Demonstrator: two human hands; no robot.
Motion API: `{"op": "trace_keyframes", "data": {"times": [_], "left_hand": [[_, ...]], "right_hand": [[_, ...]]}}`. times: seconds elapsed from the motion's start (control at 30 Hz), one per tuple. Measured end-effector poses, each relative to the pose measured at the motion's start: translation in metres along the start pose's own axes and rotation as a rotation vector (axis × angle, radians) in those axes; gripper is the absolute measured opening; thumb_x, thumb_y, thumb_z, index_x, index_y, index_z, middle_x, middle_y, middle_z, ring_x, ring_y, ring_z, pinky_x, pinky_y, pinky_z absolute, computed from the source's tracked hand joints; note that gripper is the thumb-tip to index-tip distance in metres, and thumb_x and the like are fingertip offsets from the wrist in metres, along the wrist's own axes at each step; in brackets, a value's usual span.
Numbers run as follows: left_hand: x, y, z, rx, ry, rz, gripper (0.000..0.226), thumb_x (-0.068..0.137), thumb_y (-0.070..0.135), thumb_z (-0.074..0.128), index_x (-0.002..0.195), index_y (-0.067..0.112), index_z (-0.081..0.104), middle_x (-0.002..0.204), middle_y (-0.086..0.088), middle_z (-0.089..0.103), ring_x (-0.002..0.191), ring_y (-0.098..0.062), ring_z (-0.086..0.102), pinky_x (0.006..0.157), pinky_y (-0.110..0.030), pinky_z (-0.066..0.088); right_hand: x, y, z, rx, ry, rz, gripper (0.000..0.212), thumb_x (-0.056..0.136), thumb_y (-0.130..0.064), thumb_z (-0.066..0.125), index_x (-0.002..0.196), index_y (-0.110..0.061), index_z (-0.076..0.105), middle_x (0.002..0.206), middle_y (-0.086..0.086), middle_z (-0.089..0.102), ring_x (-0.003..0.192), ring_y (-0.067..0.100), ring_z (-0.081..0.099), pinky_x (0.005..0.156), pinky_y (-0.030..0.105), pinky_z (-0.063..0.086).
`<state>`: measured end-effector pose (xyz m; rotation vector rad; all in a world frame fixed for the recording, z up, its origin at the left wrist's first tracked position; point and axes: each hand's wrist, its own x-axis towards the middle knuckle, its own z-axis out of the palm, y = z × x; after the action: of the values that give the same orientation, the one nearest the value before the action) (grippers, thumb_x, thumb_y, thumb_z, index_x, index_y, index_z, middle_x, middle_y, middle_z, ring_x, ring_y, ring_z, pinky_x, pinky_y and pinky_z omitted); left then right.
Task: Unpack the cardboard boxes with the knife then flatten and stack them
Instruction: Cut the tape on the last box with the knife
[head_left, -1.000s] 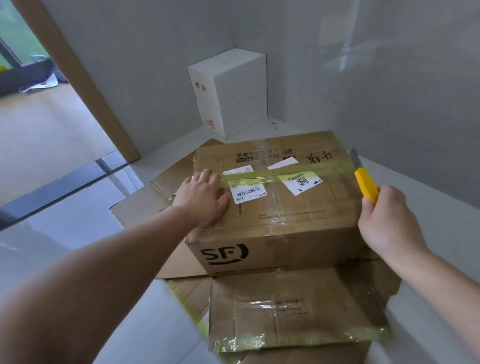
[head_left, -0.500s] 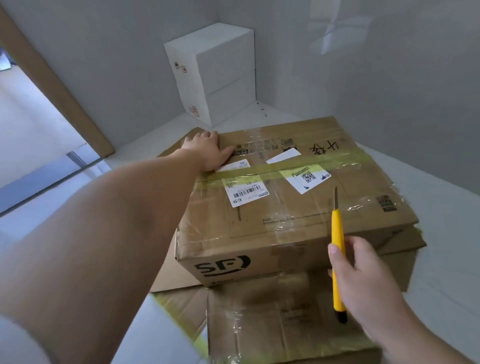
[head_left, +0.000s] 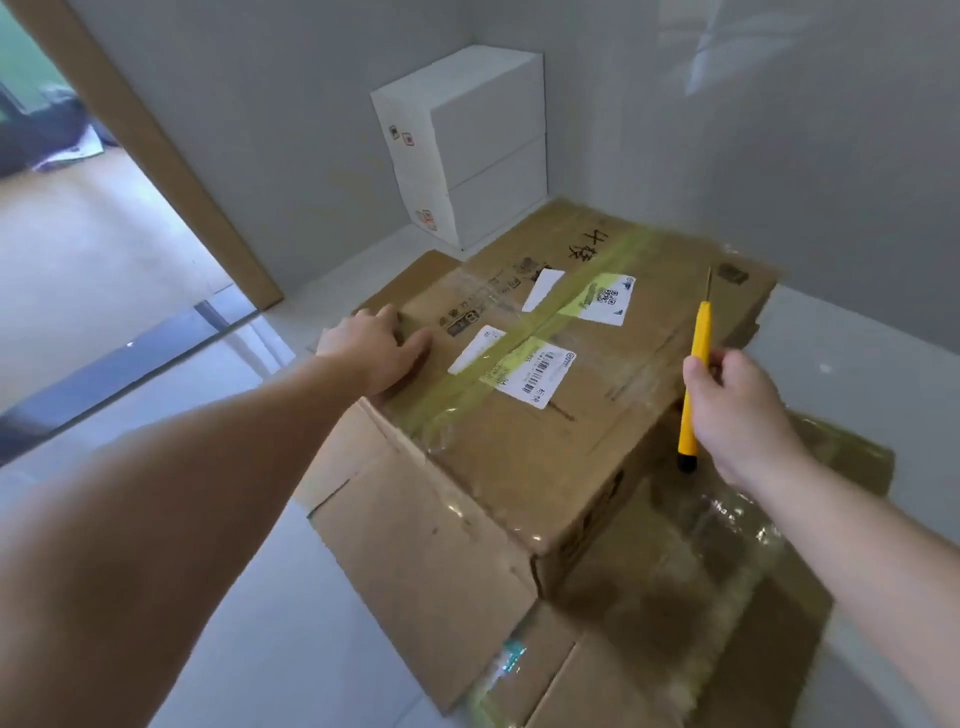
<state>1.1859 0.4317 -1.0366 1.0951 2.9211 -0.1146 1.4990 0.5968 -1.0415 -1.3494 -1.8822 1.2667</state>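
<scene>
The taped cardboard box (head_left: 524, 415) sits centre on flattened cardboard (head_left: 675, 597), its labels blurred. At 9 o'clock the left hand (head_left: 376, 351) presses flat, fingers straight. At 3 o'clock the right hand (head_left: 737, 410) grips the yellow knife (head_left: 696, 374), fingertips hidden.

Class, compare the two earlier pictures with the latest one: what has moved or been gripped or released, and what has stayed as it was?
The cardboard box has turned, its taped seam now running diagonally away. The left hand slid from the top's middle to the far left edge, pressing flat. The right hand swung the yellow utility knife from the box's right end to above its top, blade up. Unchanged: the seam uncut, the knife gripped, the white boxes stacked.
</scene>
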Motion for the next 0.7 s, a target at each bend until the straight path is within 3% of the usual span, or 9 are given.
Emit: {"op": "trace_keyframes", "data": {"times": [0.1, 0.17, 0.27, 0.43, 0.6, 0.7], "left_hand": [[-0.042, -0.014, 0.008, -0.088, 0.001, 0.070, 0.065, 0.087, 0.069, 0.032, 0.135, 0.025, 0.039, 0.122, -0.004, 0.053, 0.087, -0.020, 0.051, 0.072, -0.031, 0.042], [-0.061, -0.014, 0.013, -0.169, 0.004, 0.093, 0.061, 0.090, 0.063, 0.035, 0.140, 0.027, 0.035, 0.129, -0.004, 0.049, 0.093, -0.018, 0.049, 0.076, -0.030, 0.038], [-0.070, -0.004, 0.017, -0.150, 0.067, 0.054, 0.063, 0.090, 0.065, 0.031, 0.142, 0.030, 0.032, 0.137, -0.005, 0.046, 0.105, -0.026, 0.055, 0.078, -0.032, 0.040], [-0.074, 0.009, 0.023, -0.119, 0.056, 0.081, 0.067, 0.085, 0.074, 0.024, 0.140, 0.035, 0.028, 0.139, -0.003, 0.044, 0.104, -0.027, 0.057, 0.075, -0.033, 0.043], [-0.094, 0.028, 0.022, -0.127, 0.075, 0.066, 0.074, 0.077, 0.080, 0.019, 0.138, 0.038, 0.028, 0.136, -0.003, 0.046, 0.105, -0.029, 0.057, 0.077, -0.035, 0.048], [-0.120, 0.035, 0.017, -0.120, 0.080, -0.006, 0.074, 0.076, 0.083, 0.017, 0.137, 0.042, 0.027, 0.127, -0.005, 0.051, 0.100, -0.029, 0.058, 0.073, -0.034, 0.045]], "right_hand": [[0.008, 0.004, -0.010, 0.052, -0.030, 0.028, 0.026, 0.098, -0.028, 0.046, 0.080, -0.011, 0.049, 0.069, 0.003, 0.045, 0.063, 0.020, 0.042, 0.057, 0.031, 0.033], [-0.006, 0.012, -0.013, 0.074, -0.073, 0.049, 0.023, 0.098, -0.028, 0.048, 0.081, -0.012, 0.051, 0.073, 0.005, 0.048, 0.067, 0.022, 0.044, 0.063, 0.034, 0.036], [-0.038, 0.021, -0.018, 0.057, -0.182, 0.032, 0.020, 0.097, -0.032, 0.048, 0.081, -0.021, 0.050, 0.081, 0.005, 0.055, 0.070, 0.019, 0.051, 0.062, 0.031, 0.040], [-0.073, 0.029, -0.020, -0.002, -0.253, 0.025, 0.012, 0.098, -0.036, 0.045, 0.089, -0.027, 0.047, 0.085, 0.000, 0.057, 0.072, 0.011, 0.053, 0.057, 0.026, 0.041], [-0.056, 0.026, -0.015, -0.013, -0.154, 0.007, 0.021, 0.098, -0.032, 0.046, 0.096, -0.011, 0.051, 0.078, 0.004, 0.052, 0.065, 0.016, 0.050, 0.053, 0.029, 0.036], [-0.027, 0.022, -0.022, -0.072, -0.119, -0.052, 0.017, 0.097, -0.031, 0.049, 0.096, -0.014, 0.050, 0.078, 0.003, 0.053, 0.065, 0.017, 0.049, 0.053, 0.028, 0.034]]}}
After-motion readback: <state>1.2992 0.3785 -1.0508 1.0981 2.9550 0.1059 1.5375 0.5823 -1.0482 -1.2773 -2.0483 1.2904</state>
